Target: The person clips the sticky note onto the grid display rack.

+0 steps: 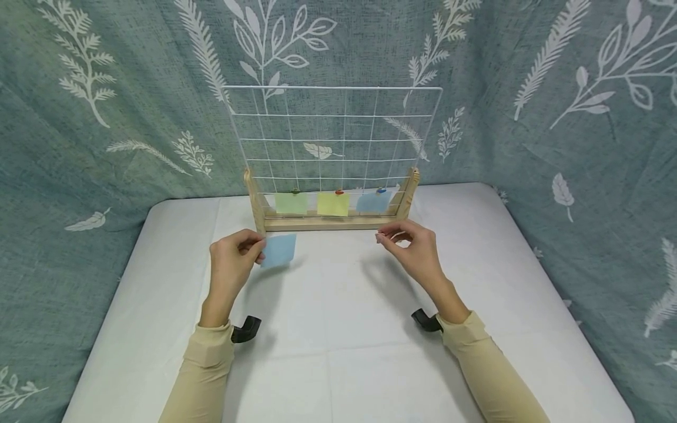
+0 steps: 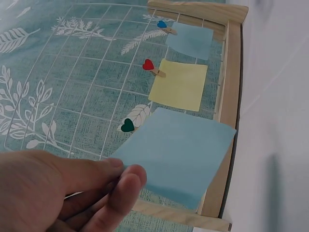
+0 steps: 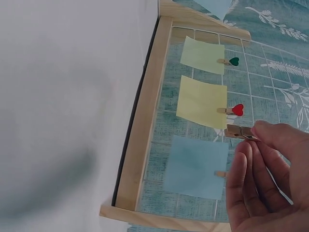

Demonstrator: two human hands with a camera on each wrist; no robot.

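Between thumb and fingers, my left hand point(image 1: 233, 255) pinches a blue sticky note point(image 1: 278, 251) by its edge, in front of the rack's left end. My right hand point(image 1: 412, 247) is raised before the right end, pinching a small wooden clothespin point(image 3: 239, 132) between thumb and fingertips. Behind both hands stands a white wire grid point(image 1: 333, 141) in a wooden base point(image 1: 328, 224). Along its lowest part hang a green note point(image 1: 291, 204), a yellow note point(image 1: 332, 204) and another blue note point(image 1: 373, 202). Heart clips hold them: green point(image 3: 234, 61), red point(image 3: 238, 110) and blue point(image 2: 161, 24).
A white cloth point(image 1: 328, 352) covers the table, with a patterned green-blue curtain point(image 1: 158, 106) behind and along the sides. Black camera mounts point(image 1: 246, 329) stick out from both wrists. The base's wooden end posts point(image 1: 407, 194) rise at either side of the grid.
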